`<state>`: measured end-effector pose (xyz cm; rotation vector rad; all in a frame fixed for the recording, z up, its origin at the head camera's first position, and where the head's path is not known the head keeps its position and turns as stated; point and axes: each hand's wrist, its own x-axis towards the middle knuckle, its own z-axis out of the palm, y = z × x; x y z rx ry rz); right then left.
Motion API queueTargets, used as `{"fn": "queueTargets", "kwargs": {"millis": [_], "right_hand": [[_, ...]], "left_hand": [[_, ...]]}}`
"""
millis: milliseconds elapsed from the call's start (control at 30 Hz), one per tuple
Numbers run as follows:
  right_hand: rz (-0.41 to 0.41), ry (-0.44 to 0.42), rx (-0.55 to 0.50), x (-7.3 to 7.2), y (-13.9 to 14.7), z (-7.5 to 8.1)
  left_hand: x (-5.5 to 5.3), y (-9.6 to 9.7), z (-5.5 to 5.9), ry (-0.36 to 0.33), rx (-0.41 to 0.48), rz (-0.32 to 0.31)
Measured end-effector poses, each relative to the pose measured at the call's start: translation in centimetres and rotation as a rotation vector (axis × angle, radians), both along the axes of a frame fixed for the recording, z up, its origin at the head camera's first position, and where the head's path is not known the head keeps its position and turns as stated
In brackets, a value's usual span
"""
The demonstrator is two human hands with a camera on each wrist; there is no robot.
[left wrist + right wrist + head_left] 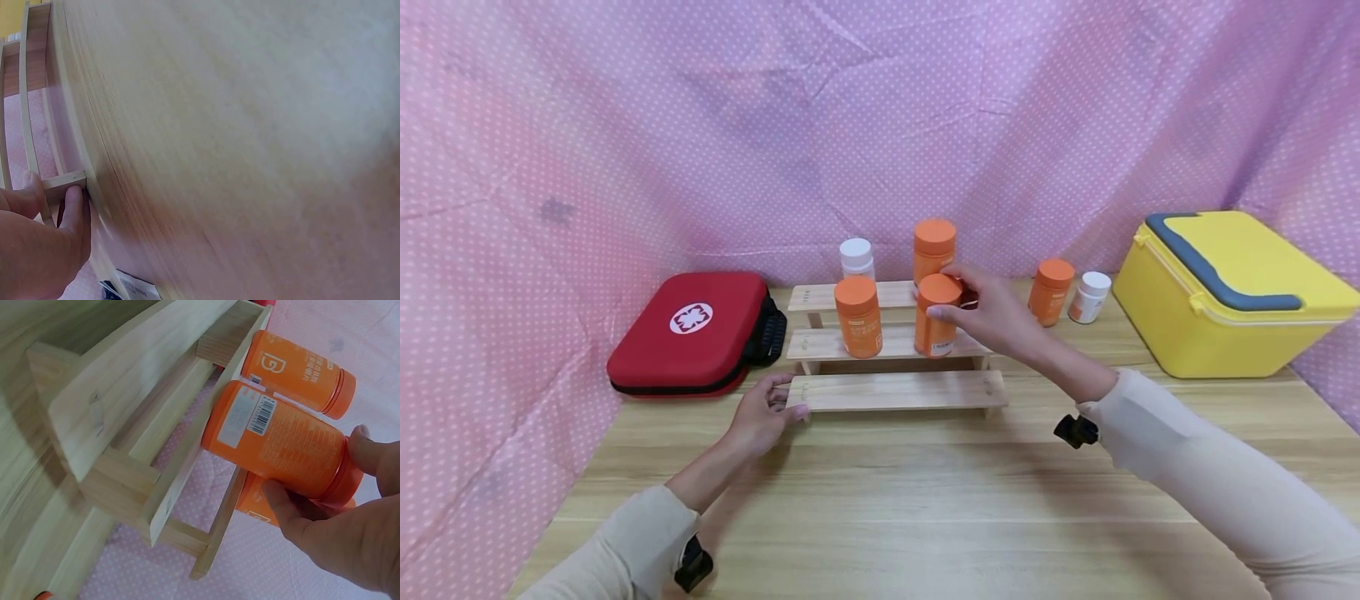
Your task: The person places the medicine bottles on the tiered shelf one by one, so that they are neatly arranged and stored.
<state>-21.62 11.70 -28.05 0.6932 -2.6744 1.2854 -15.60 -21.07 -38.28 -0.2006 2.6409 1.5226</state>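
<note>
My right hand (1000, 317) holds an orange bottle (935, 325) near its lid, thumb and fingers on either side. The bottle stands upright at the middle step of a three-step wooden rack (895, 392), its barcode side showing in the right wrist view. Left of it on that step is another orange bottle (859, 325). A white-capped bottle (857, 254) and a third orange bottle (934, 237) are on the top step, partly hidden. With thumb and fingers, my left hand (44, 244) grips the left end of the rack's lowest step, at its support block (65, 181).
A red first-aid case (692, 333) lies on the table left of the rack. To the right stand an orange bottle (1051, 292) and a small white bottle (1089, 297), beside a yellow box (1225, 308) with a grey handle. A pink dotted cloth (880, 125) hangs behind.
</note>
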Motion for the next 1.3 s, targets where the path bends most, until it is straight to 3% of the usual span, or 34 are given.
{"fn": "queueTargets", "kwargs": {"millis": [367, 633, 1067, 1300], "right_hand": [[-0.026, -0.031, 0.002, 0.3, -0.3, 0.3], [0.019, -0.099, -0.03, 0.6, 0.8, 0.3], [-0.1, -0.121, -0.007, 2.8, 9.1, -0.8], [-0.198, -0.059, 0.008, 2.3, 13.8, -1.8]], "left_hand": [[0.1, 0.0, 0.2, -0.003, 0.001, -0.008], [0.1, 0.1, 0.3, -0.02, -0.001, -0.001], [0.2, 0.1, 0.3, -0.017, 0.014, -0.011], [0.1, 0.1, 0.2, -0.017, 0.003, -0.01]]}}
